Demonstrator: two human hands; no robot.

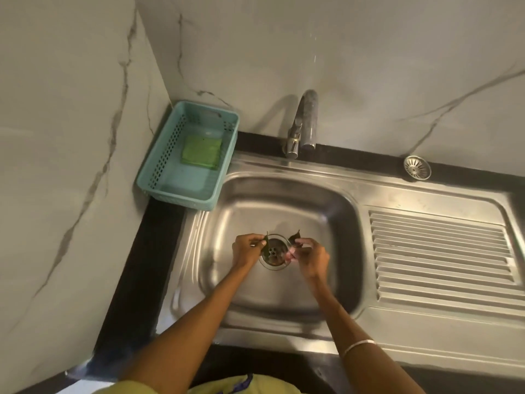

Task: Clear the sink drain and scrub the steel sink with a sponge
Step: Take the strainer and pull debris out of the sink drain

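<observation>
A home kitchen: a steel sink (284, 194) with ribbed drainboard (443, 251) is set in a black counter (136, 274), a tap (301, 123) at its back edge, marble-look wall panels (71, 109) meeting at the counter's back left corner.

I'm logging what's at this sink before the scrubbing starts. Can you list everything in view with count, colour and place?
sink: one, steel, set in the black counter
drain: one, steel, middle of the sink floor, uncovered
leaves: two, dark green, at the left and right edges of the drain, one in each hand
strainer: one, steel, on the counter behind the draining board
draining board: one, steel, ribbed, right of the sink bowl
tap: one, steel, behind the sink
basket: one, teal, on the counter's left rear corner
sponge: one, green, inside the basket
walls: two, white marble with grey veins
left hand: pinches the left leaf
right hand: pinches the right leaf; pale bangle on that forearm
</observation>
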